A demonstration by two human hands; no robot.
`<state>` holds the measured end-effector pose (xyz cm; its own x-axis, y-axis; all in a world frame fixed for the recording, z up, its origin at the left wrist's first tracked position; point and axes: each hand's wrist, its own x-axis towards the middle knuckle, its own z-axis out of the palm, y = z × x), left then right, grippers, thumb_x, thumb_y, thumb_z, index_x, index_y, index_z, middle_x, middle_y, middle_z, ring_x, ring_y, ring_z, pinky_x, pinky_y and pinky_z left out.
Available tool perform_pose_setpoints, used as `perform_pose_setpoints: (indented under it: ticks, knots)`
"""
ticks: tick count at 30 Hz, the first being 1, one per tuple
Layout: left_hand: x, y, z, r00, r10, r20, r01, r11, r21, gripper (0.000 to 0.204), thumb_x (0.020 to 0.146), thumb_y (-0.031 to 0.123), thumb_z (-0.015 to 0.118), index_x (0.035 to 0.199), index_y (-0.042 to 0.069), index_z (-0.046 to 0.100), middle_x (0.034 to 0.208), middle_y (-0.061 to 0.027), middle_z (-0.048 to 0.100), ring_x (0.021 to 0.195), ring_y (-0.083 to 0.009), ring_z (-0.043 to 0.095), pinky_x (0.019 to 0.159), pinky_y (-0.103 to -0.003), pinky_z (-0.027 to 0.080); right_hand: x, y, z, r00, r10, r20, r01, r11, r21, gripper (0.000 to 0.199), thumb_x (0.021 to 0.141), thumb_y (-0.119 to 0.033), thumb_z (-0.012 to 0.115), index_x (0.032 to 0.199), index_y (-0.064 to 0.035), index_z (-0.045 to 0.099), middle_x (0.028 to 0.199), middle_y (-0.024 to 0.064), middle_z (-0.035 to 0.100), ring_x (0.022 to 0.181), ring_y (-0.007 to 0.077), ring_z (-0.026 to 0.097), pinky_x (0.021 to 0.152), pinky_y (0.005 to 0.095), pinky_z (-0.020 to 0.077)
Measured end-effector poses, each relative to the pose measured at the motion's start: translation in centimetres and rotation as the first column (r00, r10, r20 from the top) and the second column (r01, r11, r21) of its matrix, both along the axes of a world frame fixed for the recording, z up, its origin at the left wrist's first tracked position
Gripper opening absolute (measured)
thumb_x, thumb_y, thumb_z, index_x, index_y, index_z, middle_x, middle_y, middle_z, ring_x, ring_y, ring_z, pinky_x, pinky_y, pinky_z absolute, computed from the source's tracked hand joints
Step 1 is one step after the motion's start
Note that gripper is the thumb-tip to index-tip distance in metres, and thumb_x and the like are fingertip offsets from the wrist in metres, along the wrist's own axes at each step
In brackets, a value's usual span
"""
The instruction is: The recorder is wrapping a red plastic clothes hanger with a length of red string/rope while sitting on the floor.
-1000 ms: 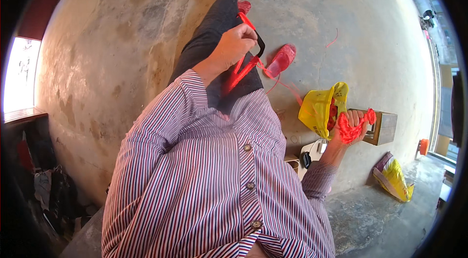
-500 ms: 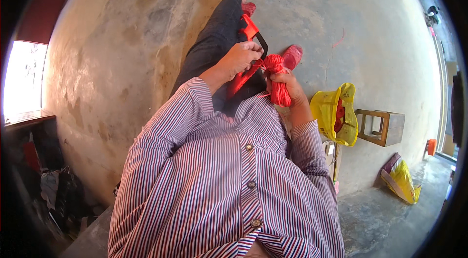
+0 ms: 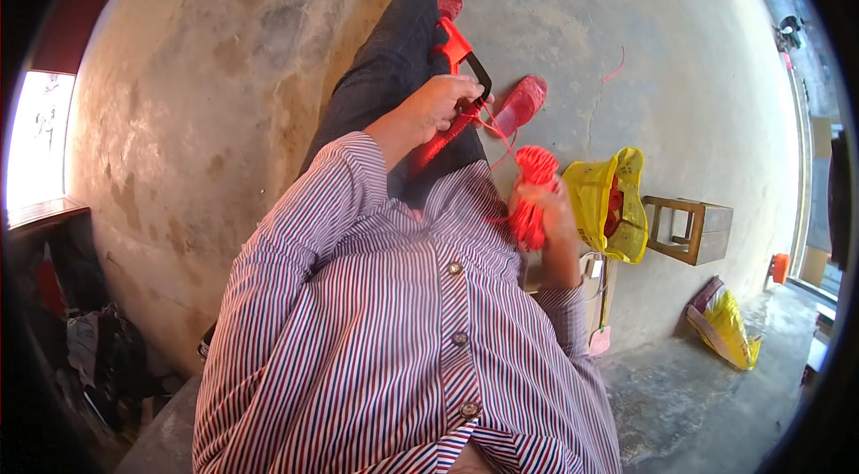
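Over my lap, my left hand [image 3: 444, 105] is closed with its fingers pinched at a black angled bar [image 3: 480, 73]. An orange-red flat piece [image 3: 454, 46] adjoins the bar beyond the hand. Below the fingers, a band of red cordwork [image 3: 440, 143] runs along the thigh. To the right, my right hand [image 3: 555, 210], slightly blurred, grips a bundle of red cord [image 3: 535, 167] round its middle. Loose red strands [image 3: 506, 141] stretch between the bundle and the bar near my left fingers. The exact cord ends under those fingers are hidden.
A yellow bag [image 3: 589, 196] with red stuff inside stands right of my right hand, beside a small wooden stool [image 3: 713, 234]. Red slippers [image 3: 521, 105] lie near my legs. Another yellow bag [image 3: 732, 335] lies at right. A cord scrap [image 3: 614, 67] lies on the concrete floor.
My right hand has moved right and toward me with the cord bundle, away from my left hand. Strands between them now stretch longer. My left hand stays nearly in place.
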<state>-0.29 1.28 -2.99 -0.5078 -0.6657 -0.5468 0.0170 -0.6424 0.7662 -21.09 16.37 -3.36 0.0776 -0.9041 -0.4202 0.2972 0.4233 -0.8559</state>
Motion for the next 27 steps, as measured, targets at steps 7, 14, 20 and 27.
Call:
perform_pose_setpoints:
  ticks: [7,14,20,27]
  knots:
    - [-0.9,0.4,-0.2,0.992,0.104,0.072,-0.109,0.991,0.080,0.030,0.071,0.010,0.048,0.098,0.009,0.061,0.081,0.0023,0.062,0.055,-0.0091,0.055,0.041,-0.019,0.029,0.0,1.6,-4.6,0.968,-0.217,0.130,0.219,0.976,0.000,0.013,0.079,-0.005,0.059,0.091,-0.0004,0.059,0.065,0.0036,0.057,0.052,0.0131,0.054,0.052,0.0271,0.0443]
    - [1.6,3.4,0.9,0.974,0.101,0.205,0.016,0.864,-0.503,0.039,0.080,0.027,0.064,0.110,0.002,0.057,0.099,-0.0055,0.056,0.079,-0.0150,0.052,0.064,-0.028,0.046,0.3,0.2,-0.5,0.866,-0.334,0.371,0.333,0.940,0.070,0.042,0.094,-0.035,0.048,0.114,0.0015,0.053,0.075,0.0086,0.060,0.060,0.0184,0.060,0.055,0.0306,0.0509]
    - [-1.2,9.1,5.4,0.967,-0.064,0.245,0.250,0.406,-0.879,0.058,0.074,0.023,0.076,0.122,0.002,0.050,0.119,-0.0166,0.054,0.118,-0.0318,0.048,0.102,-0.040,0.035,5.8,0.2,3.3,0.747,-0.122,0.653,0.175,0.984,-0.016,0.064,0.090,-0.047,0.051,0.134,-0.0022,0.039,0.123,0.0134,0.053,0.113,0.0248,0.054,0.096,0.0389,0.0442]
    - [0.1,2.7,5.7,0.936,0.055,-0.347,-0.286,0.692,-0.662,0.035,0.072,-0.007,0.064,0.105,0.003,0.058,0.103,-0.0106,0.058,0.096,-0.0266,0.059,0.090,-0.036,0.044,0.0,-6.1,-1.3,0.817,0.267,0.512,-0.115,0.944,-0.309,0.055,0.087,-0.037,0.061,0.125,0.0022,0.052,0.100,0.0041,0.055,0.072,0.0118,0.057,0.070,0.0236,0.0477]
